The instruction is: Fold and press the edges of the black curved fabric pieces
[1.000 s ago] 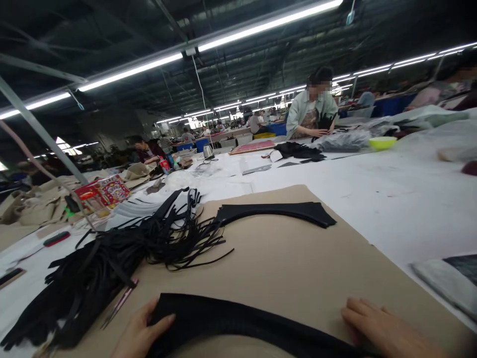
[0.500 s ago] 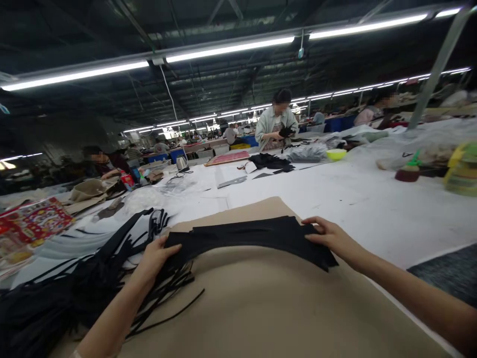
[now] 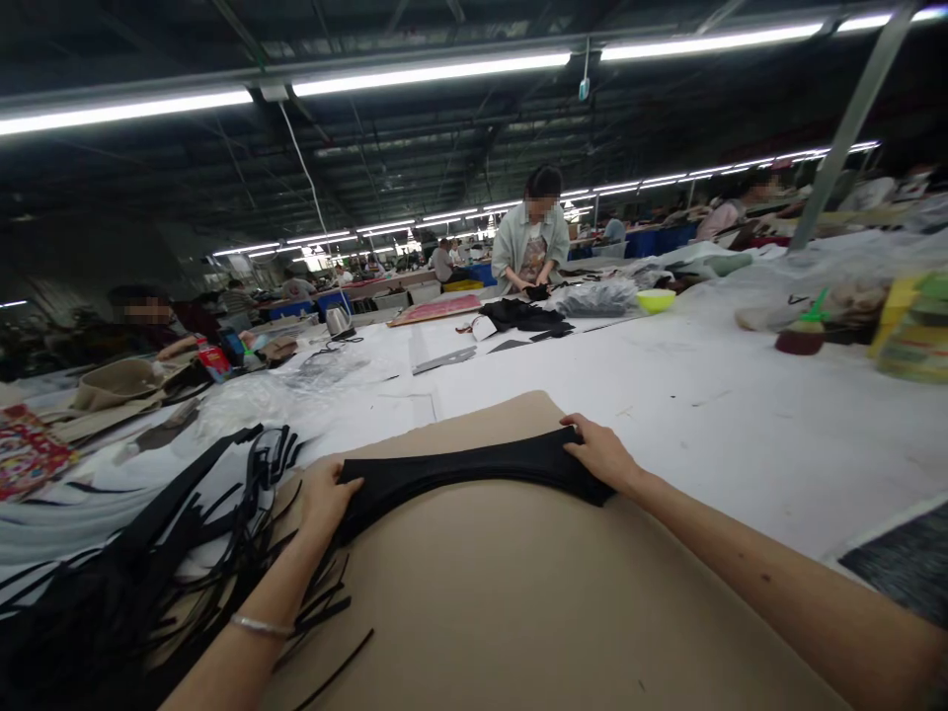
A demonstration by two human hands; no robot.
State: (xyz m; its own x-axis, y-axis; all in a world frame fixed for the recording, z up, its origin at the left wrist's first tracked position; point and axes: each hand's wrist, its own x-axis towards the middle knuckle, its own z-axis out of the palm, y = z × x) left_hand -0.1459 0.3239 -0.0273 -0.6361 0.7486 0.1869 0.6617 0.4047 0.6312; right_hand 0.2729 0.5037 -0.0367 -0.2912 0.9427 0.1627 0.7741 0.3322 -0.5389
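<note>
A curved black fabric or leather piece (image 3: 459,476) lies across the far part of a beige cardboard sheet (image 3: 511,602). My left hand (image 3: 330,499) holds its left end, and a silver bangle (image 3: 261,625) circles my left wrist. My right hand (image 3: 598,454) grips its right end, fingers over the top. A bundle of black fringed strips (image 3: 140,592) lies under and left of my left forearm, with loose strands reaching onto the cardboard.
A white-covered work table (image 3: 741,415) stretches ahead, holding a black fabric heap (image 3: 514,316), a plastic bag (image 3: 596,298), a green bowl (image 3: 656,300) and a pink board (image 3: 435,310). A co-worker (image 3: 530,232) stands at the far side; another person (image 3: 148,321) sits left.
My hands have drawn closer together along the black piece, which now looks narrower and more tightly curved. The view has shifted slightly, moving the table items left.
</note>
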